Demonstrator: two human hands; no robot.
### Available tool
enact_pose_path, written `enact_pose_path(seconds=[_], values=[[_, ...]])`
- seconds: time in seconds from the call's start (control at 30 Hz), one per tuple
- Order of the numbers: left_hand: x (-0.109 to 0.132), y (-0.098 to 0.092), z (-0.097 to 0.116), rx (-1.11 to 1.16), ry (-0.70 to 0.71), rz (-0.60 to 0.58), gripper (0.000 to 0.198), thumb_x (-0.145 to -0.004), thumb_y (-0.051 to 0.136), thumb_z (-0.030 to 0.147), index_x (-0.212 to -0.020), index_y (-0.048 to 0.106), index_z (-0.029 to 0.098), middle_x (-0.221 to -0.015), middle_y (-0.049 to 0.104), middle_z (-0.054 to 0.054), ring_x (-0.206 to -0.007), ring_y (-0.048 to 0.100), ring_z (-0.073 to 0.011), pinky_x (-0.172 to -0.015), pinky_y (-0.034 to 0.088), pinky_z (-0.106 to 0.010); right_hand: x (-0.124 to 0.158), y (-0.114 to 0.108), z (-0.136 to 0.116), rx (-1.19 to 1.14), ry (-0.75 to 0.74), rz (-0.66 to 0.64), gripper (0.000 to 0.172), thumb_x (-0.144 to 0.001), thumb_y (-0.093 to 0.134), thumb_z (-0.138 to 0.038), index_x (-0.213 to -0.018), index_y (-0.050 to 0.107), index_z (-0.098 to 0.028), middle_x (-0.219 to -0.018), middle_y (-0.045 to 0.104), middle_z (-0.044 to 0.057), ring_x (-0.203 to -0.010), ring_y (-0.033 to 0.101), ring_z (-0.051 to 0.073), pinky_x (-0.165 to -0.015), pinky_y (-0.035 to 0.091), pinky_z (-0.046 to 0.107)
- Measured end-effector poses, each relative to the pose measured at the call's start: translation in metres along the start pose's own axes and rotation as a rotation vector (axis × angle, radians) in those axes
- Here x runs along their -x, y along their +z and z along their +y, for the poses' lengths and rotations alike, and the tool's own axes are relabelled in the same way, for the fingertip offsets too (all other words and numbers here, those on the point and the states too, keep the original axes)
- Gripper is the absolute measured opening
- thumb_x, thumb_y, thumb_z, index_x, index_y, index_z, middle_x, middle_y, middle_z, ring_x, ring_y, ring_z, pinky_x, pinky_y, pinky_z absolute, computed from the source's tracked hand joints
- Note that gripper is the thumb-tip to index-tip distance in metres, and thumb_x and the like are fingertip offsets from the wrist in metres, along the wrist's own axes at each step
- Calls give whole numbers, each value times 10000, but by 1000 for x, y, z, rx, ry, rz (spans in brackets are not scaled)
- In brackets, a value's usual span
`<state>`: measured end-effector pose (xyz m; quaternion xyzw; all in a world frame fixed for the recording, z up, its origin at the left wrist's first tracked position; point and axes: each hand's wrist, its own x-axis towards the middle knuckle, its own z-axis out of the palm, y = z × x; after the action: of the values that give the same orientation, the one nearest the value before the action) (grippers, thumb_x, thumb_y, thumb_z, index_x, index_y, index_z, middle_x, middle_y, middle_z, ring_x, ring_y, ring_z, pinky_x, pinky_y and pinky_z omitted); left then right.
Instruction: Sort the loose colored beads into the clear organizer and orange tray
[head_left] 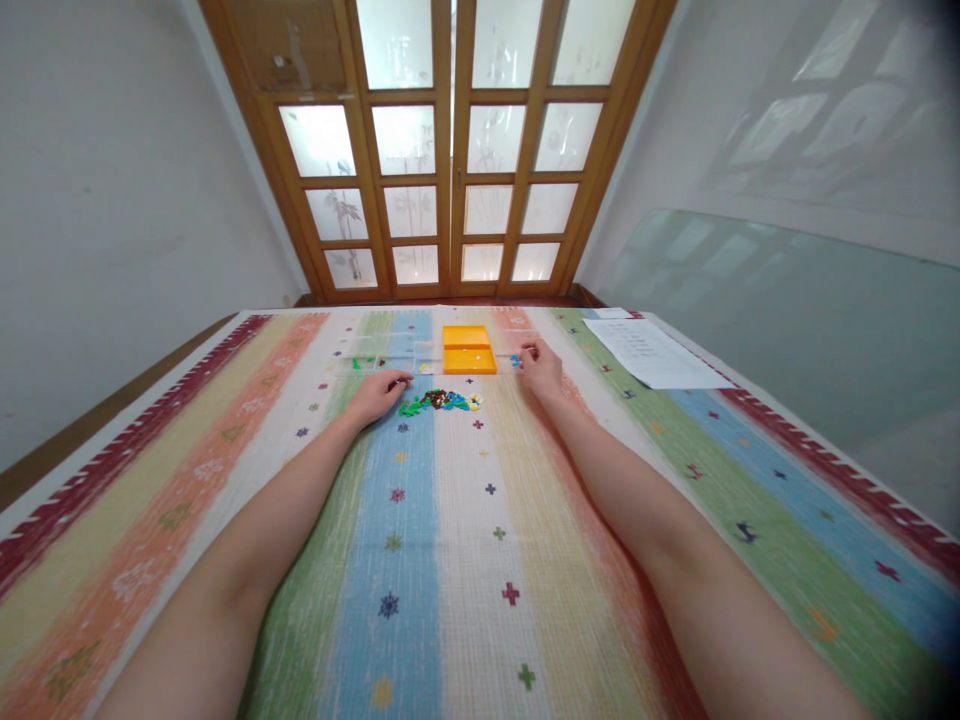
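A loose heap of tiny green, brown, blue, yellow and white pieces [439, 401] lies on the striped cloth. Just left of it rests my left hand [379, 394], its fingertips drawn together by the heap's edge; what they pinch, if anything, is too small to make out. My right hand [541, 372] is closed in a pinch beside a clear tray on the right, over a few blue and red pieces [516, 361]. Whatever sits between those fingertips is hidden. Between the hands stands an open orange box [470, 362], with a few small light specks inside.
A clear compartment tray [390, 345] left of the orange box has green, brown and yellow bits in separate sections. White printed sheets [652, 352] lie at the far right. The patterned tablecloth [465, 600] covers the table; beyond are wooden glass-paned doors [457, 180].
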<state>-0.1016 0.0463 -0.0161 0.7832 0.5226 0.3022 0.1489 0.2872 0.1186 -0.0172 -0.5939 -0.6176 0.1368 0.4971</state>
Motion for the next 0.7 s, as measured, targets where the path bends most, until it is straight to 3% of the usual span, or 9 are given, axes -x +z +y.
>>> enact_pose_path(seconds=[0.1, 0.23, 0.37, 0.5, 0.7], values=[[0, 1, 0, -19, 4, -14, 332, -974, 514, 319, -1204, 742, 248, -1133, 781, -32, -1077, 698, -233, -991, 528, -368, 13, 5, -26, 16, -151, -109, 236, -955, 530, -323, -992, 723, -193, -938, 753, 81, -837, 657, 226, -774, 509, 328], [0, 1, 1, -31, 17, -27, 325, -978, 511, 316, -1180, 753, 238, -1134, 782, -34, -1069, 700, -227, -992, 532, -367, 46, 19, -72, 36, -423, -392, 219, -982, 541, -260, -989, 749, -192, -975, 746, 81, -896, 655, 222, -874, 512, 365], [-1, 1, 1, -36, 36, -26, 312, -971, 515, 292, -1146, 766, 229, -1143, 778, -45, -1073, 699, -225, -1003, 534, -372, 84, 29, -104, 136, -741, -528, 257, -991, 628, -302, -1218, 736, -246, -1380, 637, 115, -1318, 532, 285, -1129, 412, 486], [-1, 2, 1, -32, 55, -18, 311, -967, 516, 280, -1140, 766, 213, -1129, 777, -56, -1060, 700, -223, -994, 538, -372, 104, 33, -110, 244, -873, -651, 398, -976, 671, -337, -1366, 675, -260, -1607, 441, 116, -1528, 314, 332, -1230, 296, 563], [-1, 3, 1, -35, 56, -20, 306, -968, 516, 276, -1132, 767, 218, -1117, 776, -51, -1052, 697, -219, -994, 535, -370, 103, 34, -105, 264, -885, -681, 302, -991, 651, -336, -1267, 720, -236, -1618, 431, 123, -1545, 303, 336, -1228, 313, 578]])
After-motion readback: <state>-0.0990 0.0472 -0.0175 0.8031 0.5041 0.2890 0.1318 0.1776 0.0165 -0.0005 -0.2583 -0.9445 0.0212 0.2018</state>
